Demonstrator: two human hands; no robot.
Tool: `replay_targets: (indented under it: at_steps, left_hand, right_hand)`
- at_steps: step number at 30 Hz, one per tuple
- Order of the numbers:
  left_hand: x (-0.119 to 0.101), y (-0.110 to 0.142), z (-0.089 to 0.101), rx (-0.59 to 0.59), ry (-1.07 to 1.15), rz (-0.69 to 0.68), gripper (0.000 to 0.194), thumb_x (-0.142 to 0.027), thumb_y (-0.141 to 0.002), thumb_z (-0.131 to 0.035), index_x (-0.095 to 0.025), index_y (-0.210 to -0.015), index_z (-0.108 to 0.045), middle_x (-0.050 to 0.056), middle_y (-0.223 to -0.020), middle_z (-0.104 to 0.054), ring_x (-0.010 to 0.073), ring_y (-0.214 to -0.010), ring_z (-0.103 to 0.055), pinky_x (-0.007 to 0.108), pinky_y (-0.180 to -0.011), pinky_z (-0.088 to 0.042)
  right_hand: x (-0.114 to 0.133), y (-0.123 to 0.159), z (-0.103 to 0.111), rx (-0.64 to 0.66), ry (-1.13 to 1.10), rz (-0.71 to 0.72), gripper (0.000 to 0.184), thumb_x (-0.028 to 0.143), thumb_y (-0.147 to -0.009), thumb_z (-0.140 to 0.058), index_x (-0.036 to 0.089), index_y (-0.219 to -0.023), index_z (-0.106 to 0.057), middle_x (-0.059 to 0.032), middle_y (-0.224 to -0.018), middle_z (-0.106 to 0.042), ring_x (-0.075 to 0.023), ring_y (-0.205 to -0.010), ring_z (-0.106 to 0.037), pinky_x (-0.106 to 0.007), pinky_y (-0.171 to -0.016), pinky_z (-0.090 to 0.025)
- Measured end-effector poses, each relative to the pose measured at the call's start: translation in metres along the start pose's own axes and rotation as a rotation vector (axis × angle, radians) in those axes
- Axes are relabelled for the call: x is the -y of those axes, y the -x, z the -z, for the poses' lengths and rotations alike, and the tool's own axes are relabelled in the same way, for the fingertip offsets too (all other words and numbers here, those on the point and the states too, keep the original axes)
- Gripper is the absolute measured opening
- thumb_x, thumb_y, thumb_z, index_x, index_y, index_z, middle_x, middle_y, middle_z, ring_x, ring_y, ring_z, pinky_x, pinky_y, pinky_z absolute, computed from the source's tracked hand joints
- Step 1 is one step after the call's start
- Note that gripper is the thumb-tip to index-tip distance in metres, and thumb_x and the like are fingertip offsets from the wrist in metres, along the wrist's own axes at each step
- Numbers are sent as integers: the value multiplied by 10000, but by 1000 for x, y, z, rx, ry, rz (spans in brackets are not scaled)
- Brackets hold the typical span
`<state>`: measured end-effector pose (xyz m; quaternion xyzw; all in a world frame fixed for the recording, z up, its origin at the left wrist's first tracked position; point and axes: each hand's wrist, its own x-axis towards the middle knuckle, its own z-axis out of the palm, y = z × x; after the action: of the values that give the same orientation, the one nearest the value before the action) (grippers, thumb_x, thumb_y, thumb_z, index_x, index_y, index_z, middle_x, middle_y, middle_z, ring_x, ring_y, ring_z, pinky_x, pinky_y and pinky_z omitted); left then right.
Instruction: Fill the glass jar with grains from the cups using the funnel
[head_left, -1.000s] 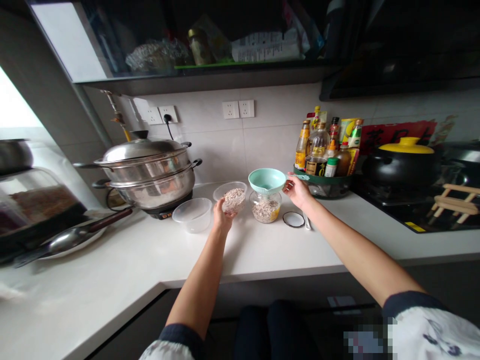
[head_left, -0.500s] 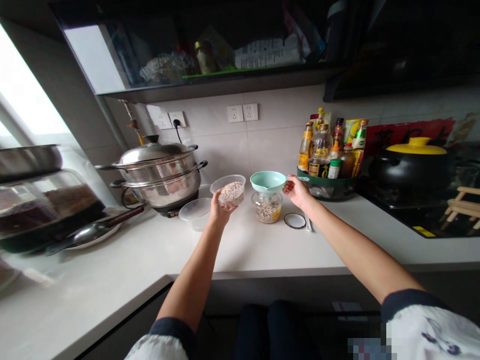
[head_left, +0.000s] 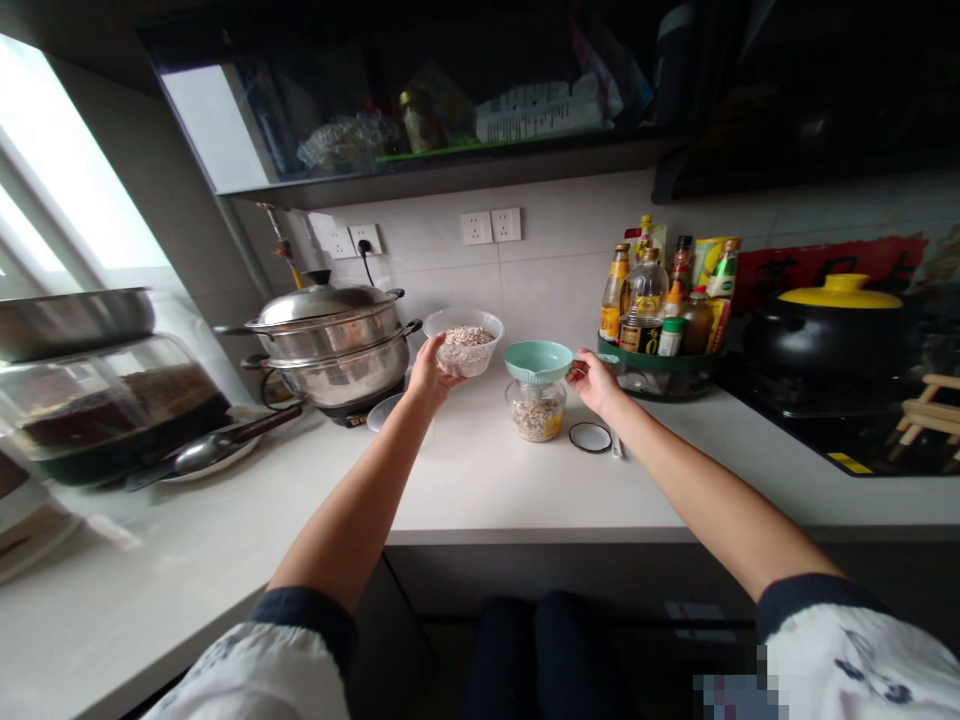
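My left hand (head_left: 433,378) grips a clear plastic bowl (head_left: 491,357) by its side, raised above the counter and tilted a little to the right. Pale flakes, like oats (head_left: 466,338), lie in it. With closed fingers my right hand (head_left: 595,381) holds the handle of a mint-green funnel (head_left: 538,360). The funnel sits over the mouth of a clear jar (head_left: 535,412), which is partly filled with similar flakes. Right of the jar lies a round white lid (head_left: 590,437) with a dark rim, beside a light-coloured utensil (head_left: 616,444).
A second clear container (head_left: 385,412) is partly hidden behind my left forearm. At the left stand a steel steamer pot (head_left: 337,362) and a ladle (head_left: 202,453) on a plate. Bottles fill a green tray (head_left: 660,362) at the back right, near a black pot with a yellow lid (head_left: 836,325).
My left hand has lifted the bowl with the flakes up and slightly away. My right hand and the funnel stay over the jar. The view has shifted slightly left.
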<state>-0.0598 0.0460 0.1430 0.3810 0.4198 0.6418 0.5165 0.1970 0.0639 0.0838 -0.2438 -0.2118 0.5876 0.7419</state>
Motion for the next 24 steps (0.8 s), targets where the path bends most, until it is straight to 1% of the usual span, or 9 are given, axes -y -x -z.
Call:
replay_targets:
  at_steps: [3, 6, 11, 16, 21, 24]
  left_hand:
    - [-6, -2, -9, 7, -2, 13, 554, -414, -751, -646, -252, -1257, -490, 120, -1156, -584, 257, -913, -647, 404, -768, -551]
    - [-10, -7, -16, 9, -47, -1, 520, -404, -721, -678, -248, -1197, -538, 115, -1156, -593, 283, -929, -647, 423, -753, -554]
    - [-11, -17, -22, 26, -130, -51, 488, -388, -679, -710, -267, -1134, -579, 94, -1184, -597, 282, -942, -645, 435, -727, -563]
    - [-12, -27, -25, 46, -211, -89, 580, -416, -645, -735, -290, -1187, -572, 86, -1216, -598, 284, -962, -641, 434, -738, -559]
    - [-17, -25, -33, 34, -261, -94, 711, -391, -637, -758, -299, -1298, -515, 84, -1271, -576, 318, -1013, -622, 466, -783, -534]
    - [-19, -22, -36, 53, -253, -110, 748, -373, -620, -787, -281, -1311, -515, 88, -1211, -617, 290, -1005, -632, 423, -810, -528]
  right_hand:
    - [1, 1, -2, -2, 12, -4, 158, 33, -751, -498, 187, -721, -505, 54, -498, -506, -63, -402, -431, -149, -390, -384]
    - [2, 2, -4, 0, 33, -13, 163, 32, -755, -493, 189, -714, -505, 56, -482, -498, -65, -394, -423, -148, -381, -379]
    - [5, 4, -8, -1, 67, -17, 178, 20, -761, -479, 183, -694, -503, 49, -481, -507, -63, -392, -423, -150, -380, -380]
    - [5, 2, -8, 1, 77, -24, 177, 29, -759, -489, 184, -675, -495, 51, -472, -496, -63, -387, -417, -150, -376, -379]
    - [4, 1, -6, -14, 59, -20, 169, 24, -754, -504, 186, -705, -504, 62, -483, -493, -56, -394, -414, -143, -381, -374]
    - [3, 1, -6, -21, 53, -20, 162, 33, -749, -525, 190, -712, -506, 66, -481, -486, -58, -394, -417, -145, -379, -378]
